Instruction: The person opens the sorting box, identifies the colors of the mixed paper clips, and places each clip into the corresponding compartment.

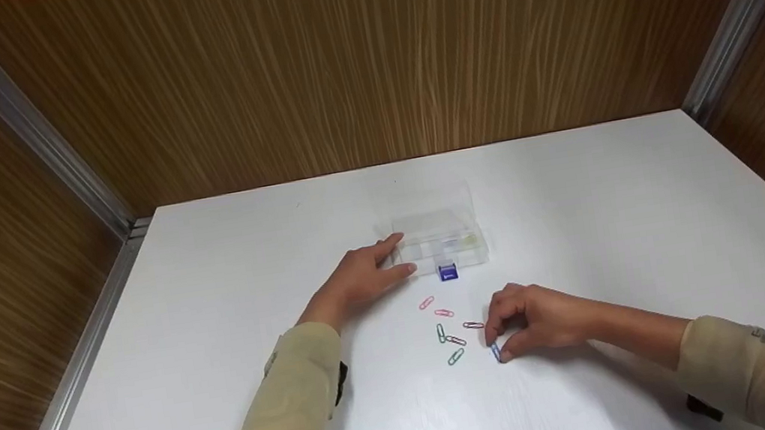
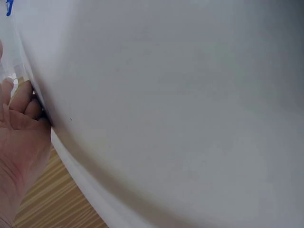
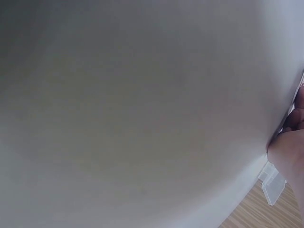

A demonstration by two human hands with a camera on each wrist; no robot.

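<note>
A clear plastic box (image 1: 440,238) with a blue latch (image 1: 447,273) lies shut in the middle of the white table (image 1: 226,284). My left hand (image 1: 365,277) rests flat on the table, its straight fingers and thumb touching the box's left end. Several coloured paper clips lie loose in front of the box, among them a pink one (image 1: 426,303) and a green one (image 1: 455,357). My right hand (image 1: 529,320) is curled at the right of this group and pinches a blue paper clip (image 1: 496,353) against the tabletop. The wrist views show mostly white table, with the left hand (image 2: 19,142) and the right hand (image 3: 290,154) at the frame edges.
Wood-grain walls with metal corner strips enclose the table at the back and both sides. The box (image 3: 273,184) shows small at the right wrist view's lower right. Bare tabletop (image 1: 654,205) spreads right and left of the hands.
</note>
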